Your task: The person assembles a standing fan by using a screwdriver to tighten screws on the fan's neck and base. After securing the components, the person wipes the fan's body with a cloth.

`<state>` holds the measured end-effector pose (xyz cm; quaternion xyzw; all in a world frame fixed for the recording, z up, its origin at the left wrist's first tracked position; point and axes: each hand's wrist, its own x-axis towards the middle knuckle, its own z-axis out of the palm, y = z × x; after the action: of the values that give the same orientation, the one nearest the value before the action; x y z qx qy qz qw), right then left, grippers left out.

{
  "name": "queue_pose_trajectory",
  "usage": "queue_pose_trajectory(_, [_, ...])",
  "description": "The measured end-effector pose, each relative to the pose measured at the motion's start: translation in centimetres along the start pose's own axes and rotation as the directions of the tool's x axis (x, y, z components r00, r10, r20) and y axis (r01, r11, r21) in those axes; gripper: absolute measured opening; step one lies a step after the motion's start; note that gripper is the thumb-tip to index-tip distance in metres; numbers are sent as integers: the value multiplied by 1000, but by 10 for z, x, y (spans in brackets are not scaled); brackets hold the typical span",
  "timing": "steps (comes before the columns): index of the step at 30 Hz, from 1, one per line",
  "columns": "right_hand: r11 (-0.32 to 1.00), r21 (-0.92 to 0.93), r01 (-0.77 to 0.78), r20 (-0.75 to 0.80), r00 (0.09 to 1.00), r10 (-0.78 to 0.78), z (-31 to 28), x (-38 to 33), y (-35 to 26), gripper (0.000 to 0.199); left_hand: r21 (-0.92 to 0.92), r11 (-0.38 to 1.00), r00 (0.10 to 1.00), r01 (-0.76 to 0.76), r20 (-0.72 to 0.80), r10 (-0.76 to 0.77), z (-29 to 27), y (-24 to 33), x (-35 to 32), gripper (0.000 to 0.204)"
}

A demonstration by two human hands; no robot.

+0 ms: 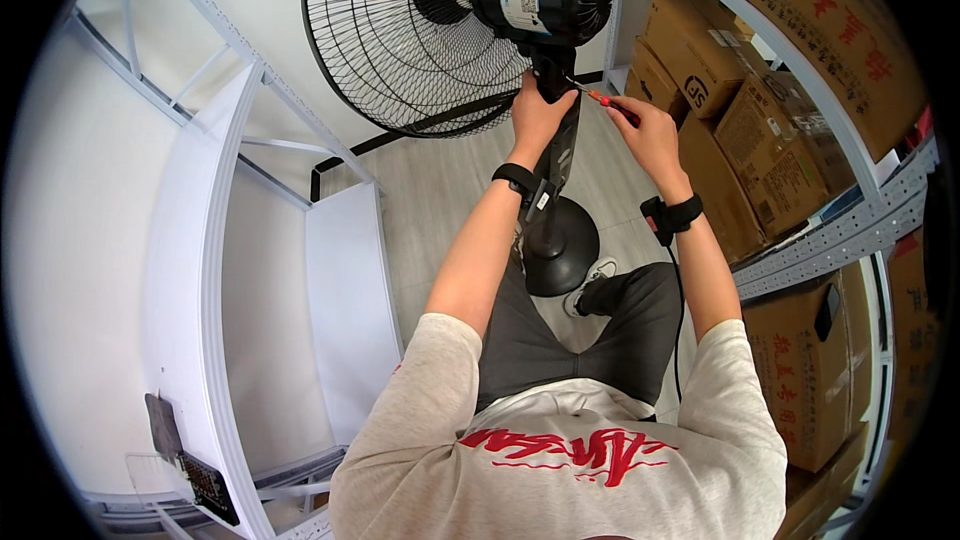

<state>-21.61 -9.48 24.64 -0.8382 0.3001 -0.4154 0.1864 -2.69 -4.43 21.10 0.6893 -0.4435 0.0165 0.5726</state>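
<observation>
A black standing fan (539,2) with a wire cage rises in front of me, its motor housing uppermost and its round base (562,248) on the floor by my foot. My left hand (540,120) is wrapped round the fan's neck just below the motor. In my right hand (648,137) is a screwdriver (612,106) with a red and black handle, gripped between the fingers. Its thin shaft points left at the fan's neck, close to my left thumb. Whether the tip sits in a screw is too small to tell.
White shelving (340,270) stands to the left, with a dark keypad-like device (208,488) on it. On the right, a metal rack holds several cardboard boxes (770,150); a black phone-like object (827,312) lies on a lower box. A black cable (681,325) hangs from my right wristband.
</observation>
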Motion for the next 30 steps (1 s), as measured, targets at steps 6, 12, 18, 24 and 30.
queue_pose_trajectory(6, [998, -39, 45, 2, 999, -45, -1, 3, 1, 23, -9, 1000, 1000, 14, 21, -14, 0, 1, 1, 69])
queue_pose_trajectory(12, [971, -191, 141, 44, 990, -135, -6, 7, 2, 23, -8, 1000, 1000, 2, 17, -2, -1, -3, 2, 69])
queue_pose_trajectory(18, [991, -62, 115, 52, 992, -112, -6, 7, 3, 23, -14, 1000, 999, 18, 28, -17, -2, 1, 1, 69])
queue_pose_trajectory(24, [996, 87, -37, 170, 985, 22, -5, 17, 8, 26, -15, 999, 999, -37, -23, 37, 1, -1, 1, 61])
queue_pose_trajectory(30, [981, 109, -158, 255, 959, 126, -7, 21, 10, 26, -2, 1000, 1000, -24, -14, 24, 2, 0, 0, 62])
